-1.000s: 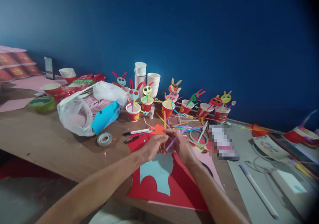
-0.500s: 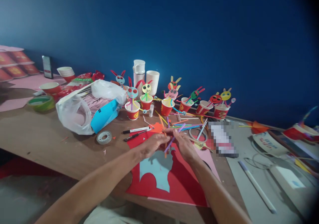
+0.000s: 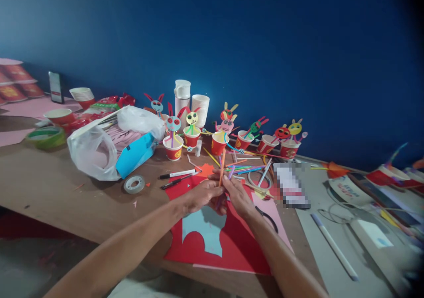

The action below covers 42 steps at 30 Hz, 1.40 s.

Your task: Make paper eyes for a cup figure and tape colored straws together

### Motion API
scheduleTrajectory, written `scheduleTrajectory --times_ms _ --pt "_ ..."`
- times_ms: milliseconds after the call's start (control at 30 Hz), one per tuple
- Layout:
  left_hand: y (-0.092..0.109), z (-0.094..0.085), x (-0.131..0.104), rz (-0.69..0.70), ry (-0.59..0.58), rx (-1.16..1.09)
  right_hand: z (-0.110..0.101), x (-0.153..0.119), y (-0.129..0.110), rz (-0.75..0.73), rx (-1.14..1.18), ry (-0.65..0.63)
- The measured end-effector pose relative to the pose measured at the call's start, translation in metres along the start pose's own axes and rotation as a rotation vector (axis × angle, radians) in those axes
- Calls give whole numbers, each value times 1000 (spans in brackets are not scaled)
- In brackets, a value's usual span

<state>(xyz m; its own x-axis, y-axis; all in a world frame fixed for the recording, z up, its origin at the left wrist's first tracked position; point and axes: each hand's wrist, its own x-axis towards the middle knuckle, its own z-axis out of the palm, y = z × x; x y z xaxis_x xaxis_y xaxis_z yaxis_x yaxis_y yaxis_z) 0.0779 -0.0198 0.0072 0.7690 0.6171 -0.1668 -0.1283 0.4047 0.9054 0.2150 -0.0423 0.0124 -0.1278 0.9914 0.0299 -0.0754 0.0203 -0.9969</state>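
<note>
My left hand [image 3: 203,194] has its fingers closed on an orange drinking straw [image 3: 222,165], which stands nearly upright. Close against it, my right hand [image 3: 237,194] pinches a purple straw [image 3: 231,171]. The straws' lower parts are mostly hidden by my fingers. Below both hands, a cut piece of light blue paper [image 3: 203,229] lies on a red sheet [image 3: 238,242]. A dark scissors-like handle [image 3: 270,218] shows beside my right forearm. Several loose coloured straws [image 3: 247,169] lie beyond my hands, near an orange paper cutout [image 3: 208,170].
Red paper cups with paper-faced figures, such as this cup [image 3: 173,150], line the wall. A plastic bag [image 3: 89,156], tape roll [image 3: 134,184] and markers [image 3: 179,174] are to the left. A phone [image 3: 291,185] and a grey surface [image 3: 309,231] lie right.
The two straws, crossed at an angle before, now stand more upright and closer together. My hands have drawn together and tilted the straws. The whole view has shifted slightly.
</note>
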Motion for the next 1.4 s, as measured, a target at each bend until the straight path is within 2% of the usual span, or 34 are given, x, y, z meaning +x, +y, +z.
scheduleTrajectory --times_ms 67,167,300,400,567,700,967,1133,1267,1333,1400 --pt "0 1 0 32 47 17 -2 2 1 -10 31 28" --pt "2 4 0 68 106 100 -8 5 0 -47 61 150" --pt "3 7 -2 64 130 189 -14 5 -4 -83 -6 253" --pt "2 8 -2 50 101 209 -16 4 -9 -100 -71 303" --pt "-3 10 -3 11 5 157 -22 5 -10 -156 -43 383" --pt "-1 14 -4 -20 22 167 -26 7 -8 -174 -25 420" --pt "6 24 -5 17 24 136 -28 9 -9 -217 -61 523" --pt "3 23 -5 7 32 141 -26 9 -10 -212 -46 500" --pt "-1 18 -4 18 64 102 -22 9 -7 -138 -14 394" --pt "2 13 -3 69 130 52 -19 9 -4 -93 9 351" --pt "9 7 -2 160 247 8 -14 8 -1 -93 -14 319"
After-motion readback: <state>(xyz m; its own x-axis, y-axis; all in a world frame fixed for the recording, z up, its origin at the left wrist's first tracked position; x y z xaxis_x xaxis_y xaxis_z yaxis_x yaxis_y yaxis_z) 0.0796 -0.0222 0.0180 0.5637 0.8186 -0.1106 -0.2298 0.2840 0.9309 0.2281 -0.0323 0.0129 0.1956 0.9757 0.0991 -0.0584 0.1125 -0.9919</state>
